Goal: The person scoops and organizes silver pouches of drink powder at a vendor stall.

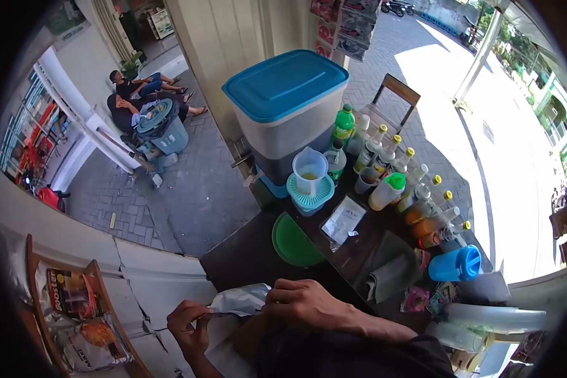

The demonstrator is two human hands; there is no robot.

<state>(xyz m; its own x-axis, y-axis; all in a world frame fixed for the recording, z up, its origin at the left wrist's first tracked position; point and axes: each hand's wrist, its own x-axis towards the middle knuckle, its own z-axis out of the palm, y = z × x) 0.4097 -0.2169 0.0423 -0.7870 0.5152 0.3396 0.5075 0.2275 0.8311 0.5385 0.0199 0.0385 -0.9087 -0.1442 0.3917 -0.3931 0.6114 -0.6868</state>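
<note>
Between my two hands a silvery packet (240,300) is held, low in the view. My left hand (191,322) pinches its left end between thumb and fingers. The fingers of my right hand (303,302) are closed on its right end. Beyond the hands a round green tray (296,240) lies by the dark table (340,264). On the table are another silvery packet (344,220) and a folded grey cloth (387,277).
Several bottles (416,189) stand along the table, with a blue-lidded container (283,94), a measuring jug (310,167) and a blue pitcher (453,263). A snack shelf (94,315) is at lower left. Two people (138,94) sit outside.
</note>
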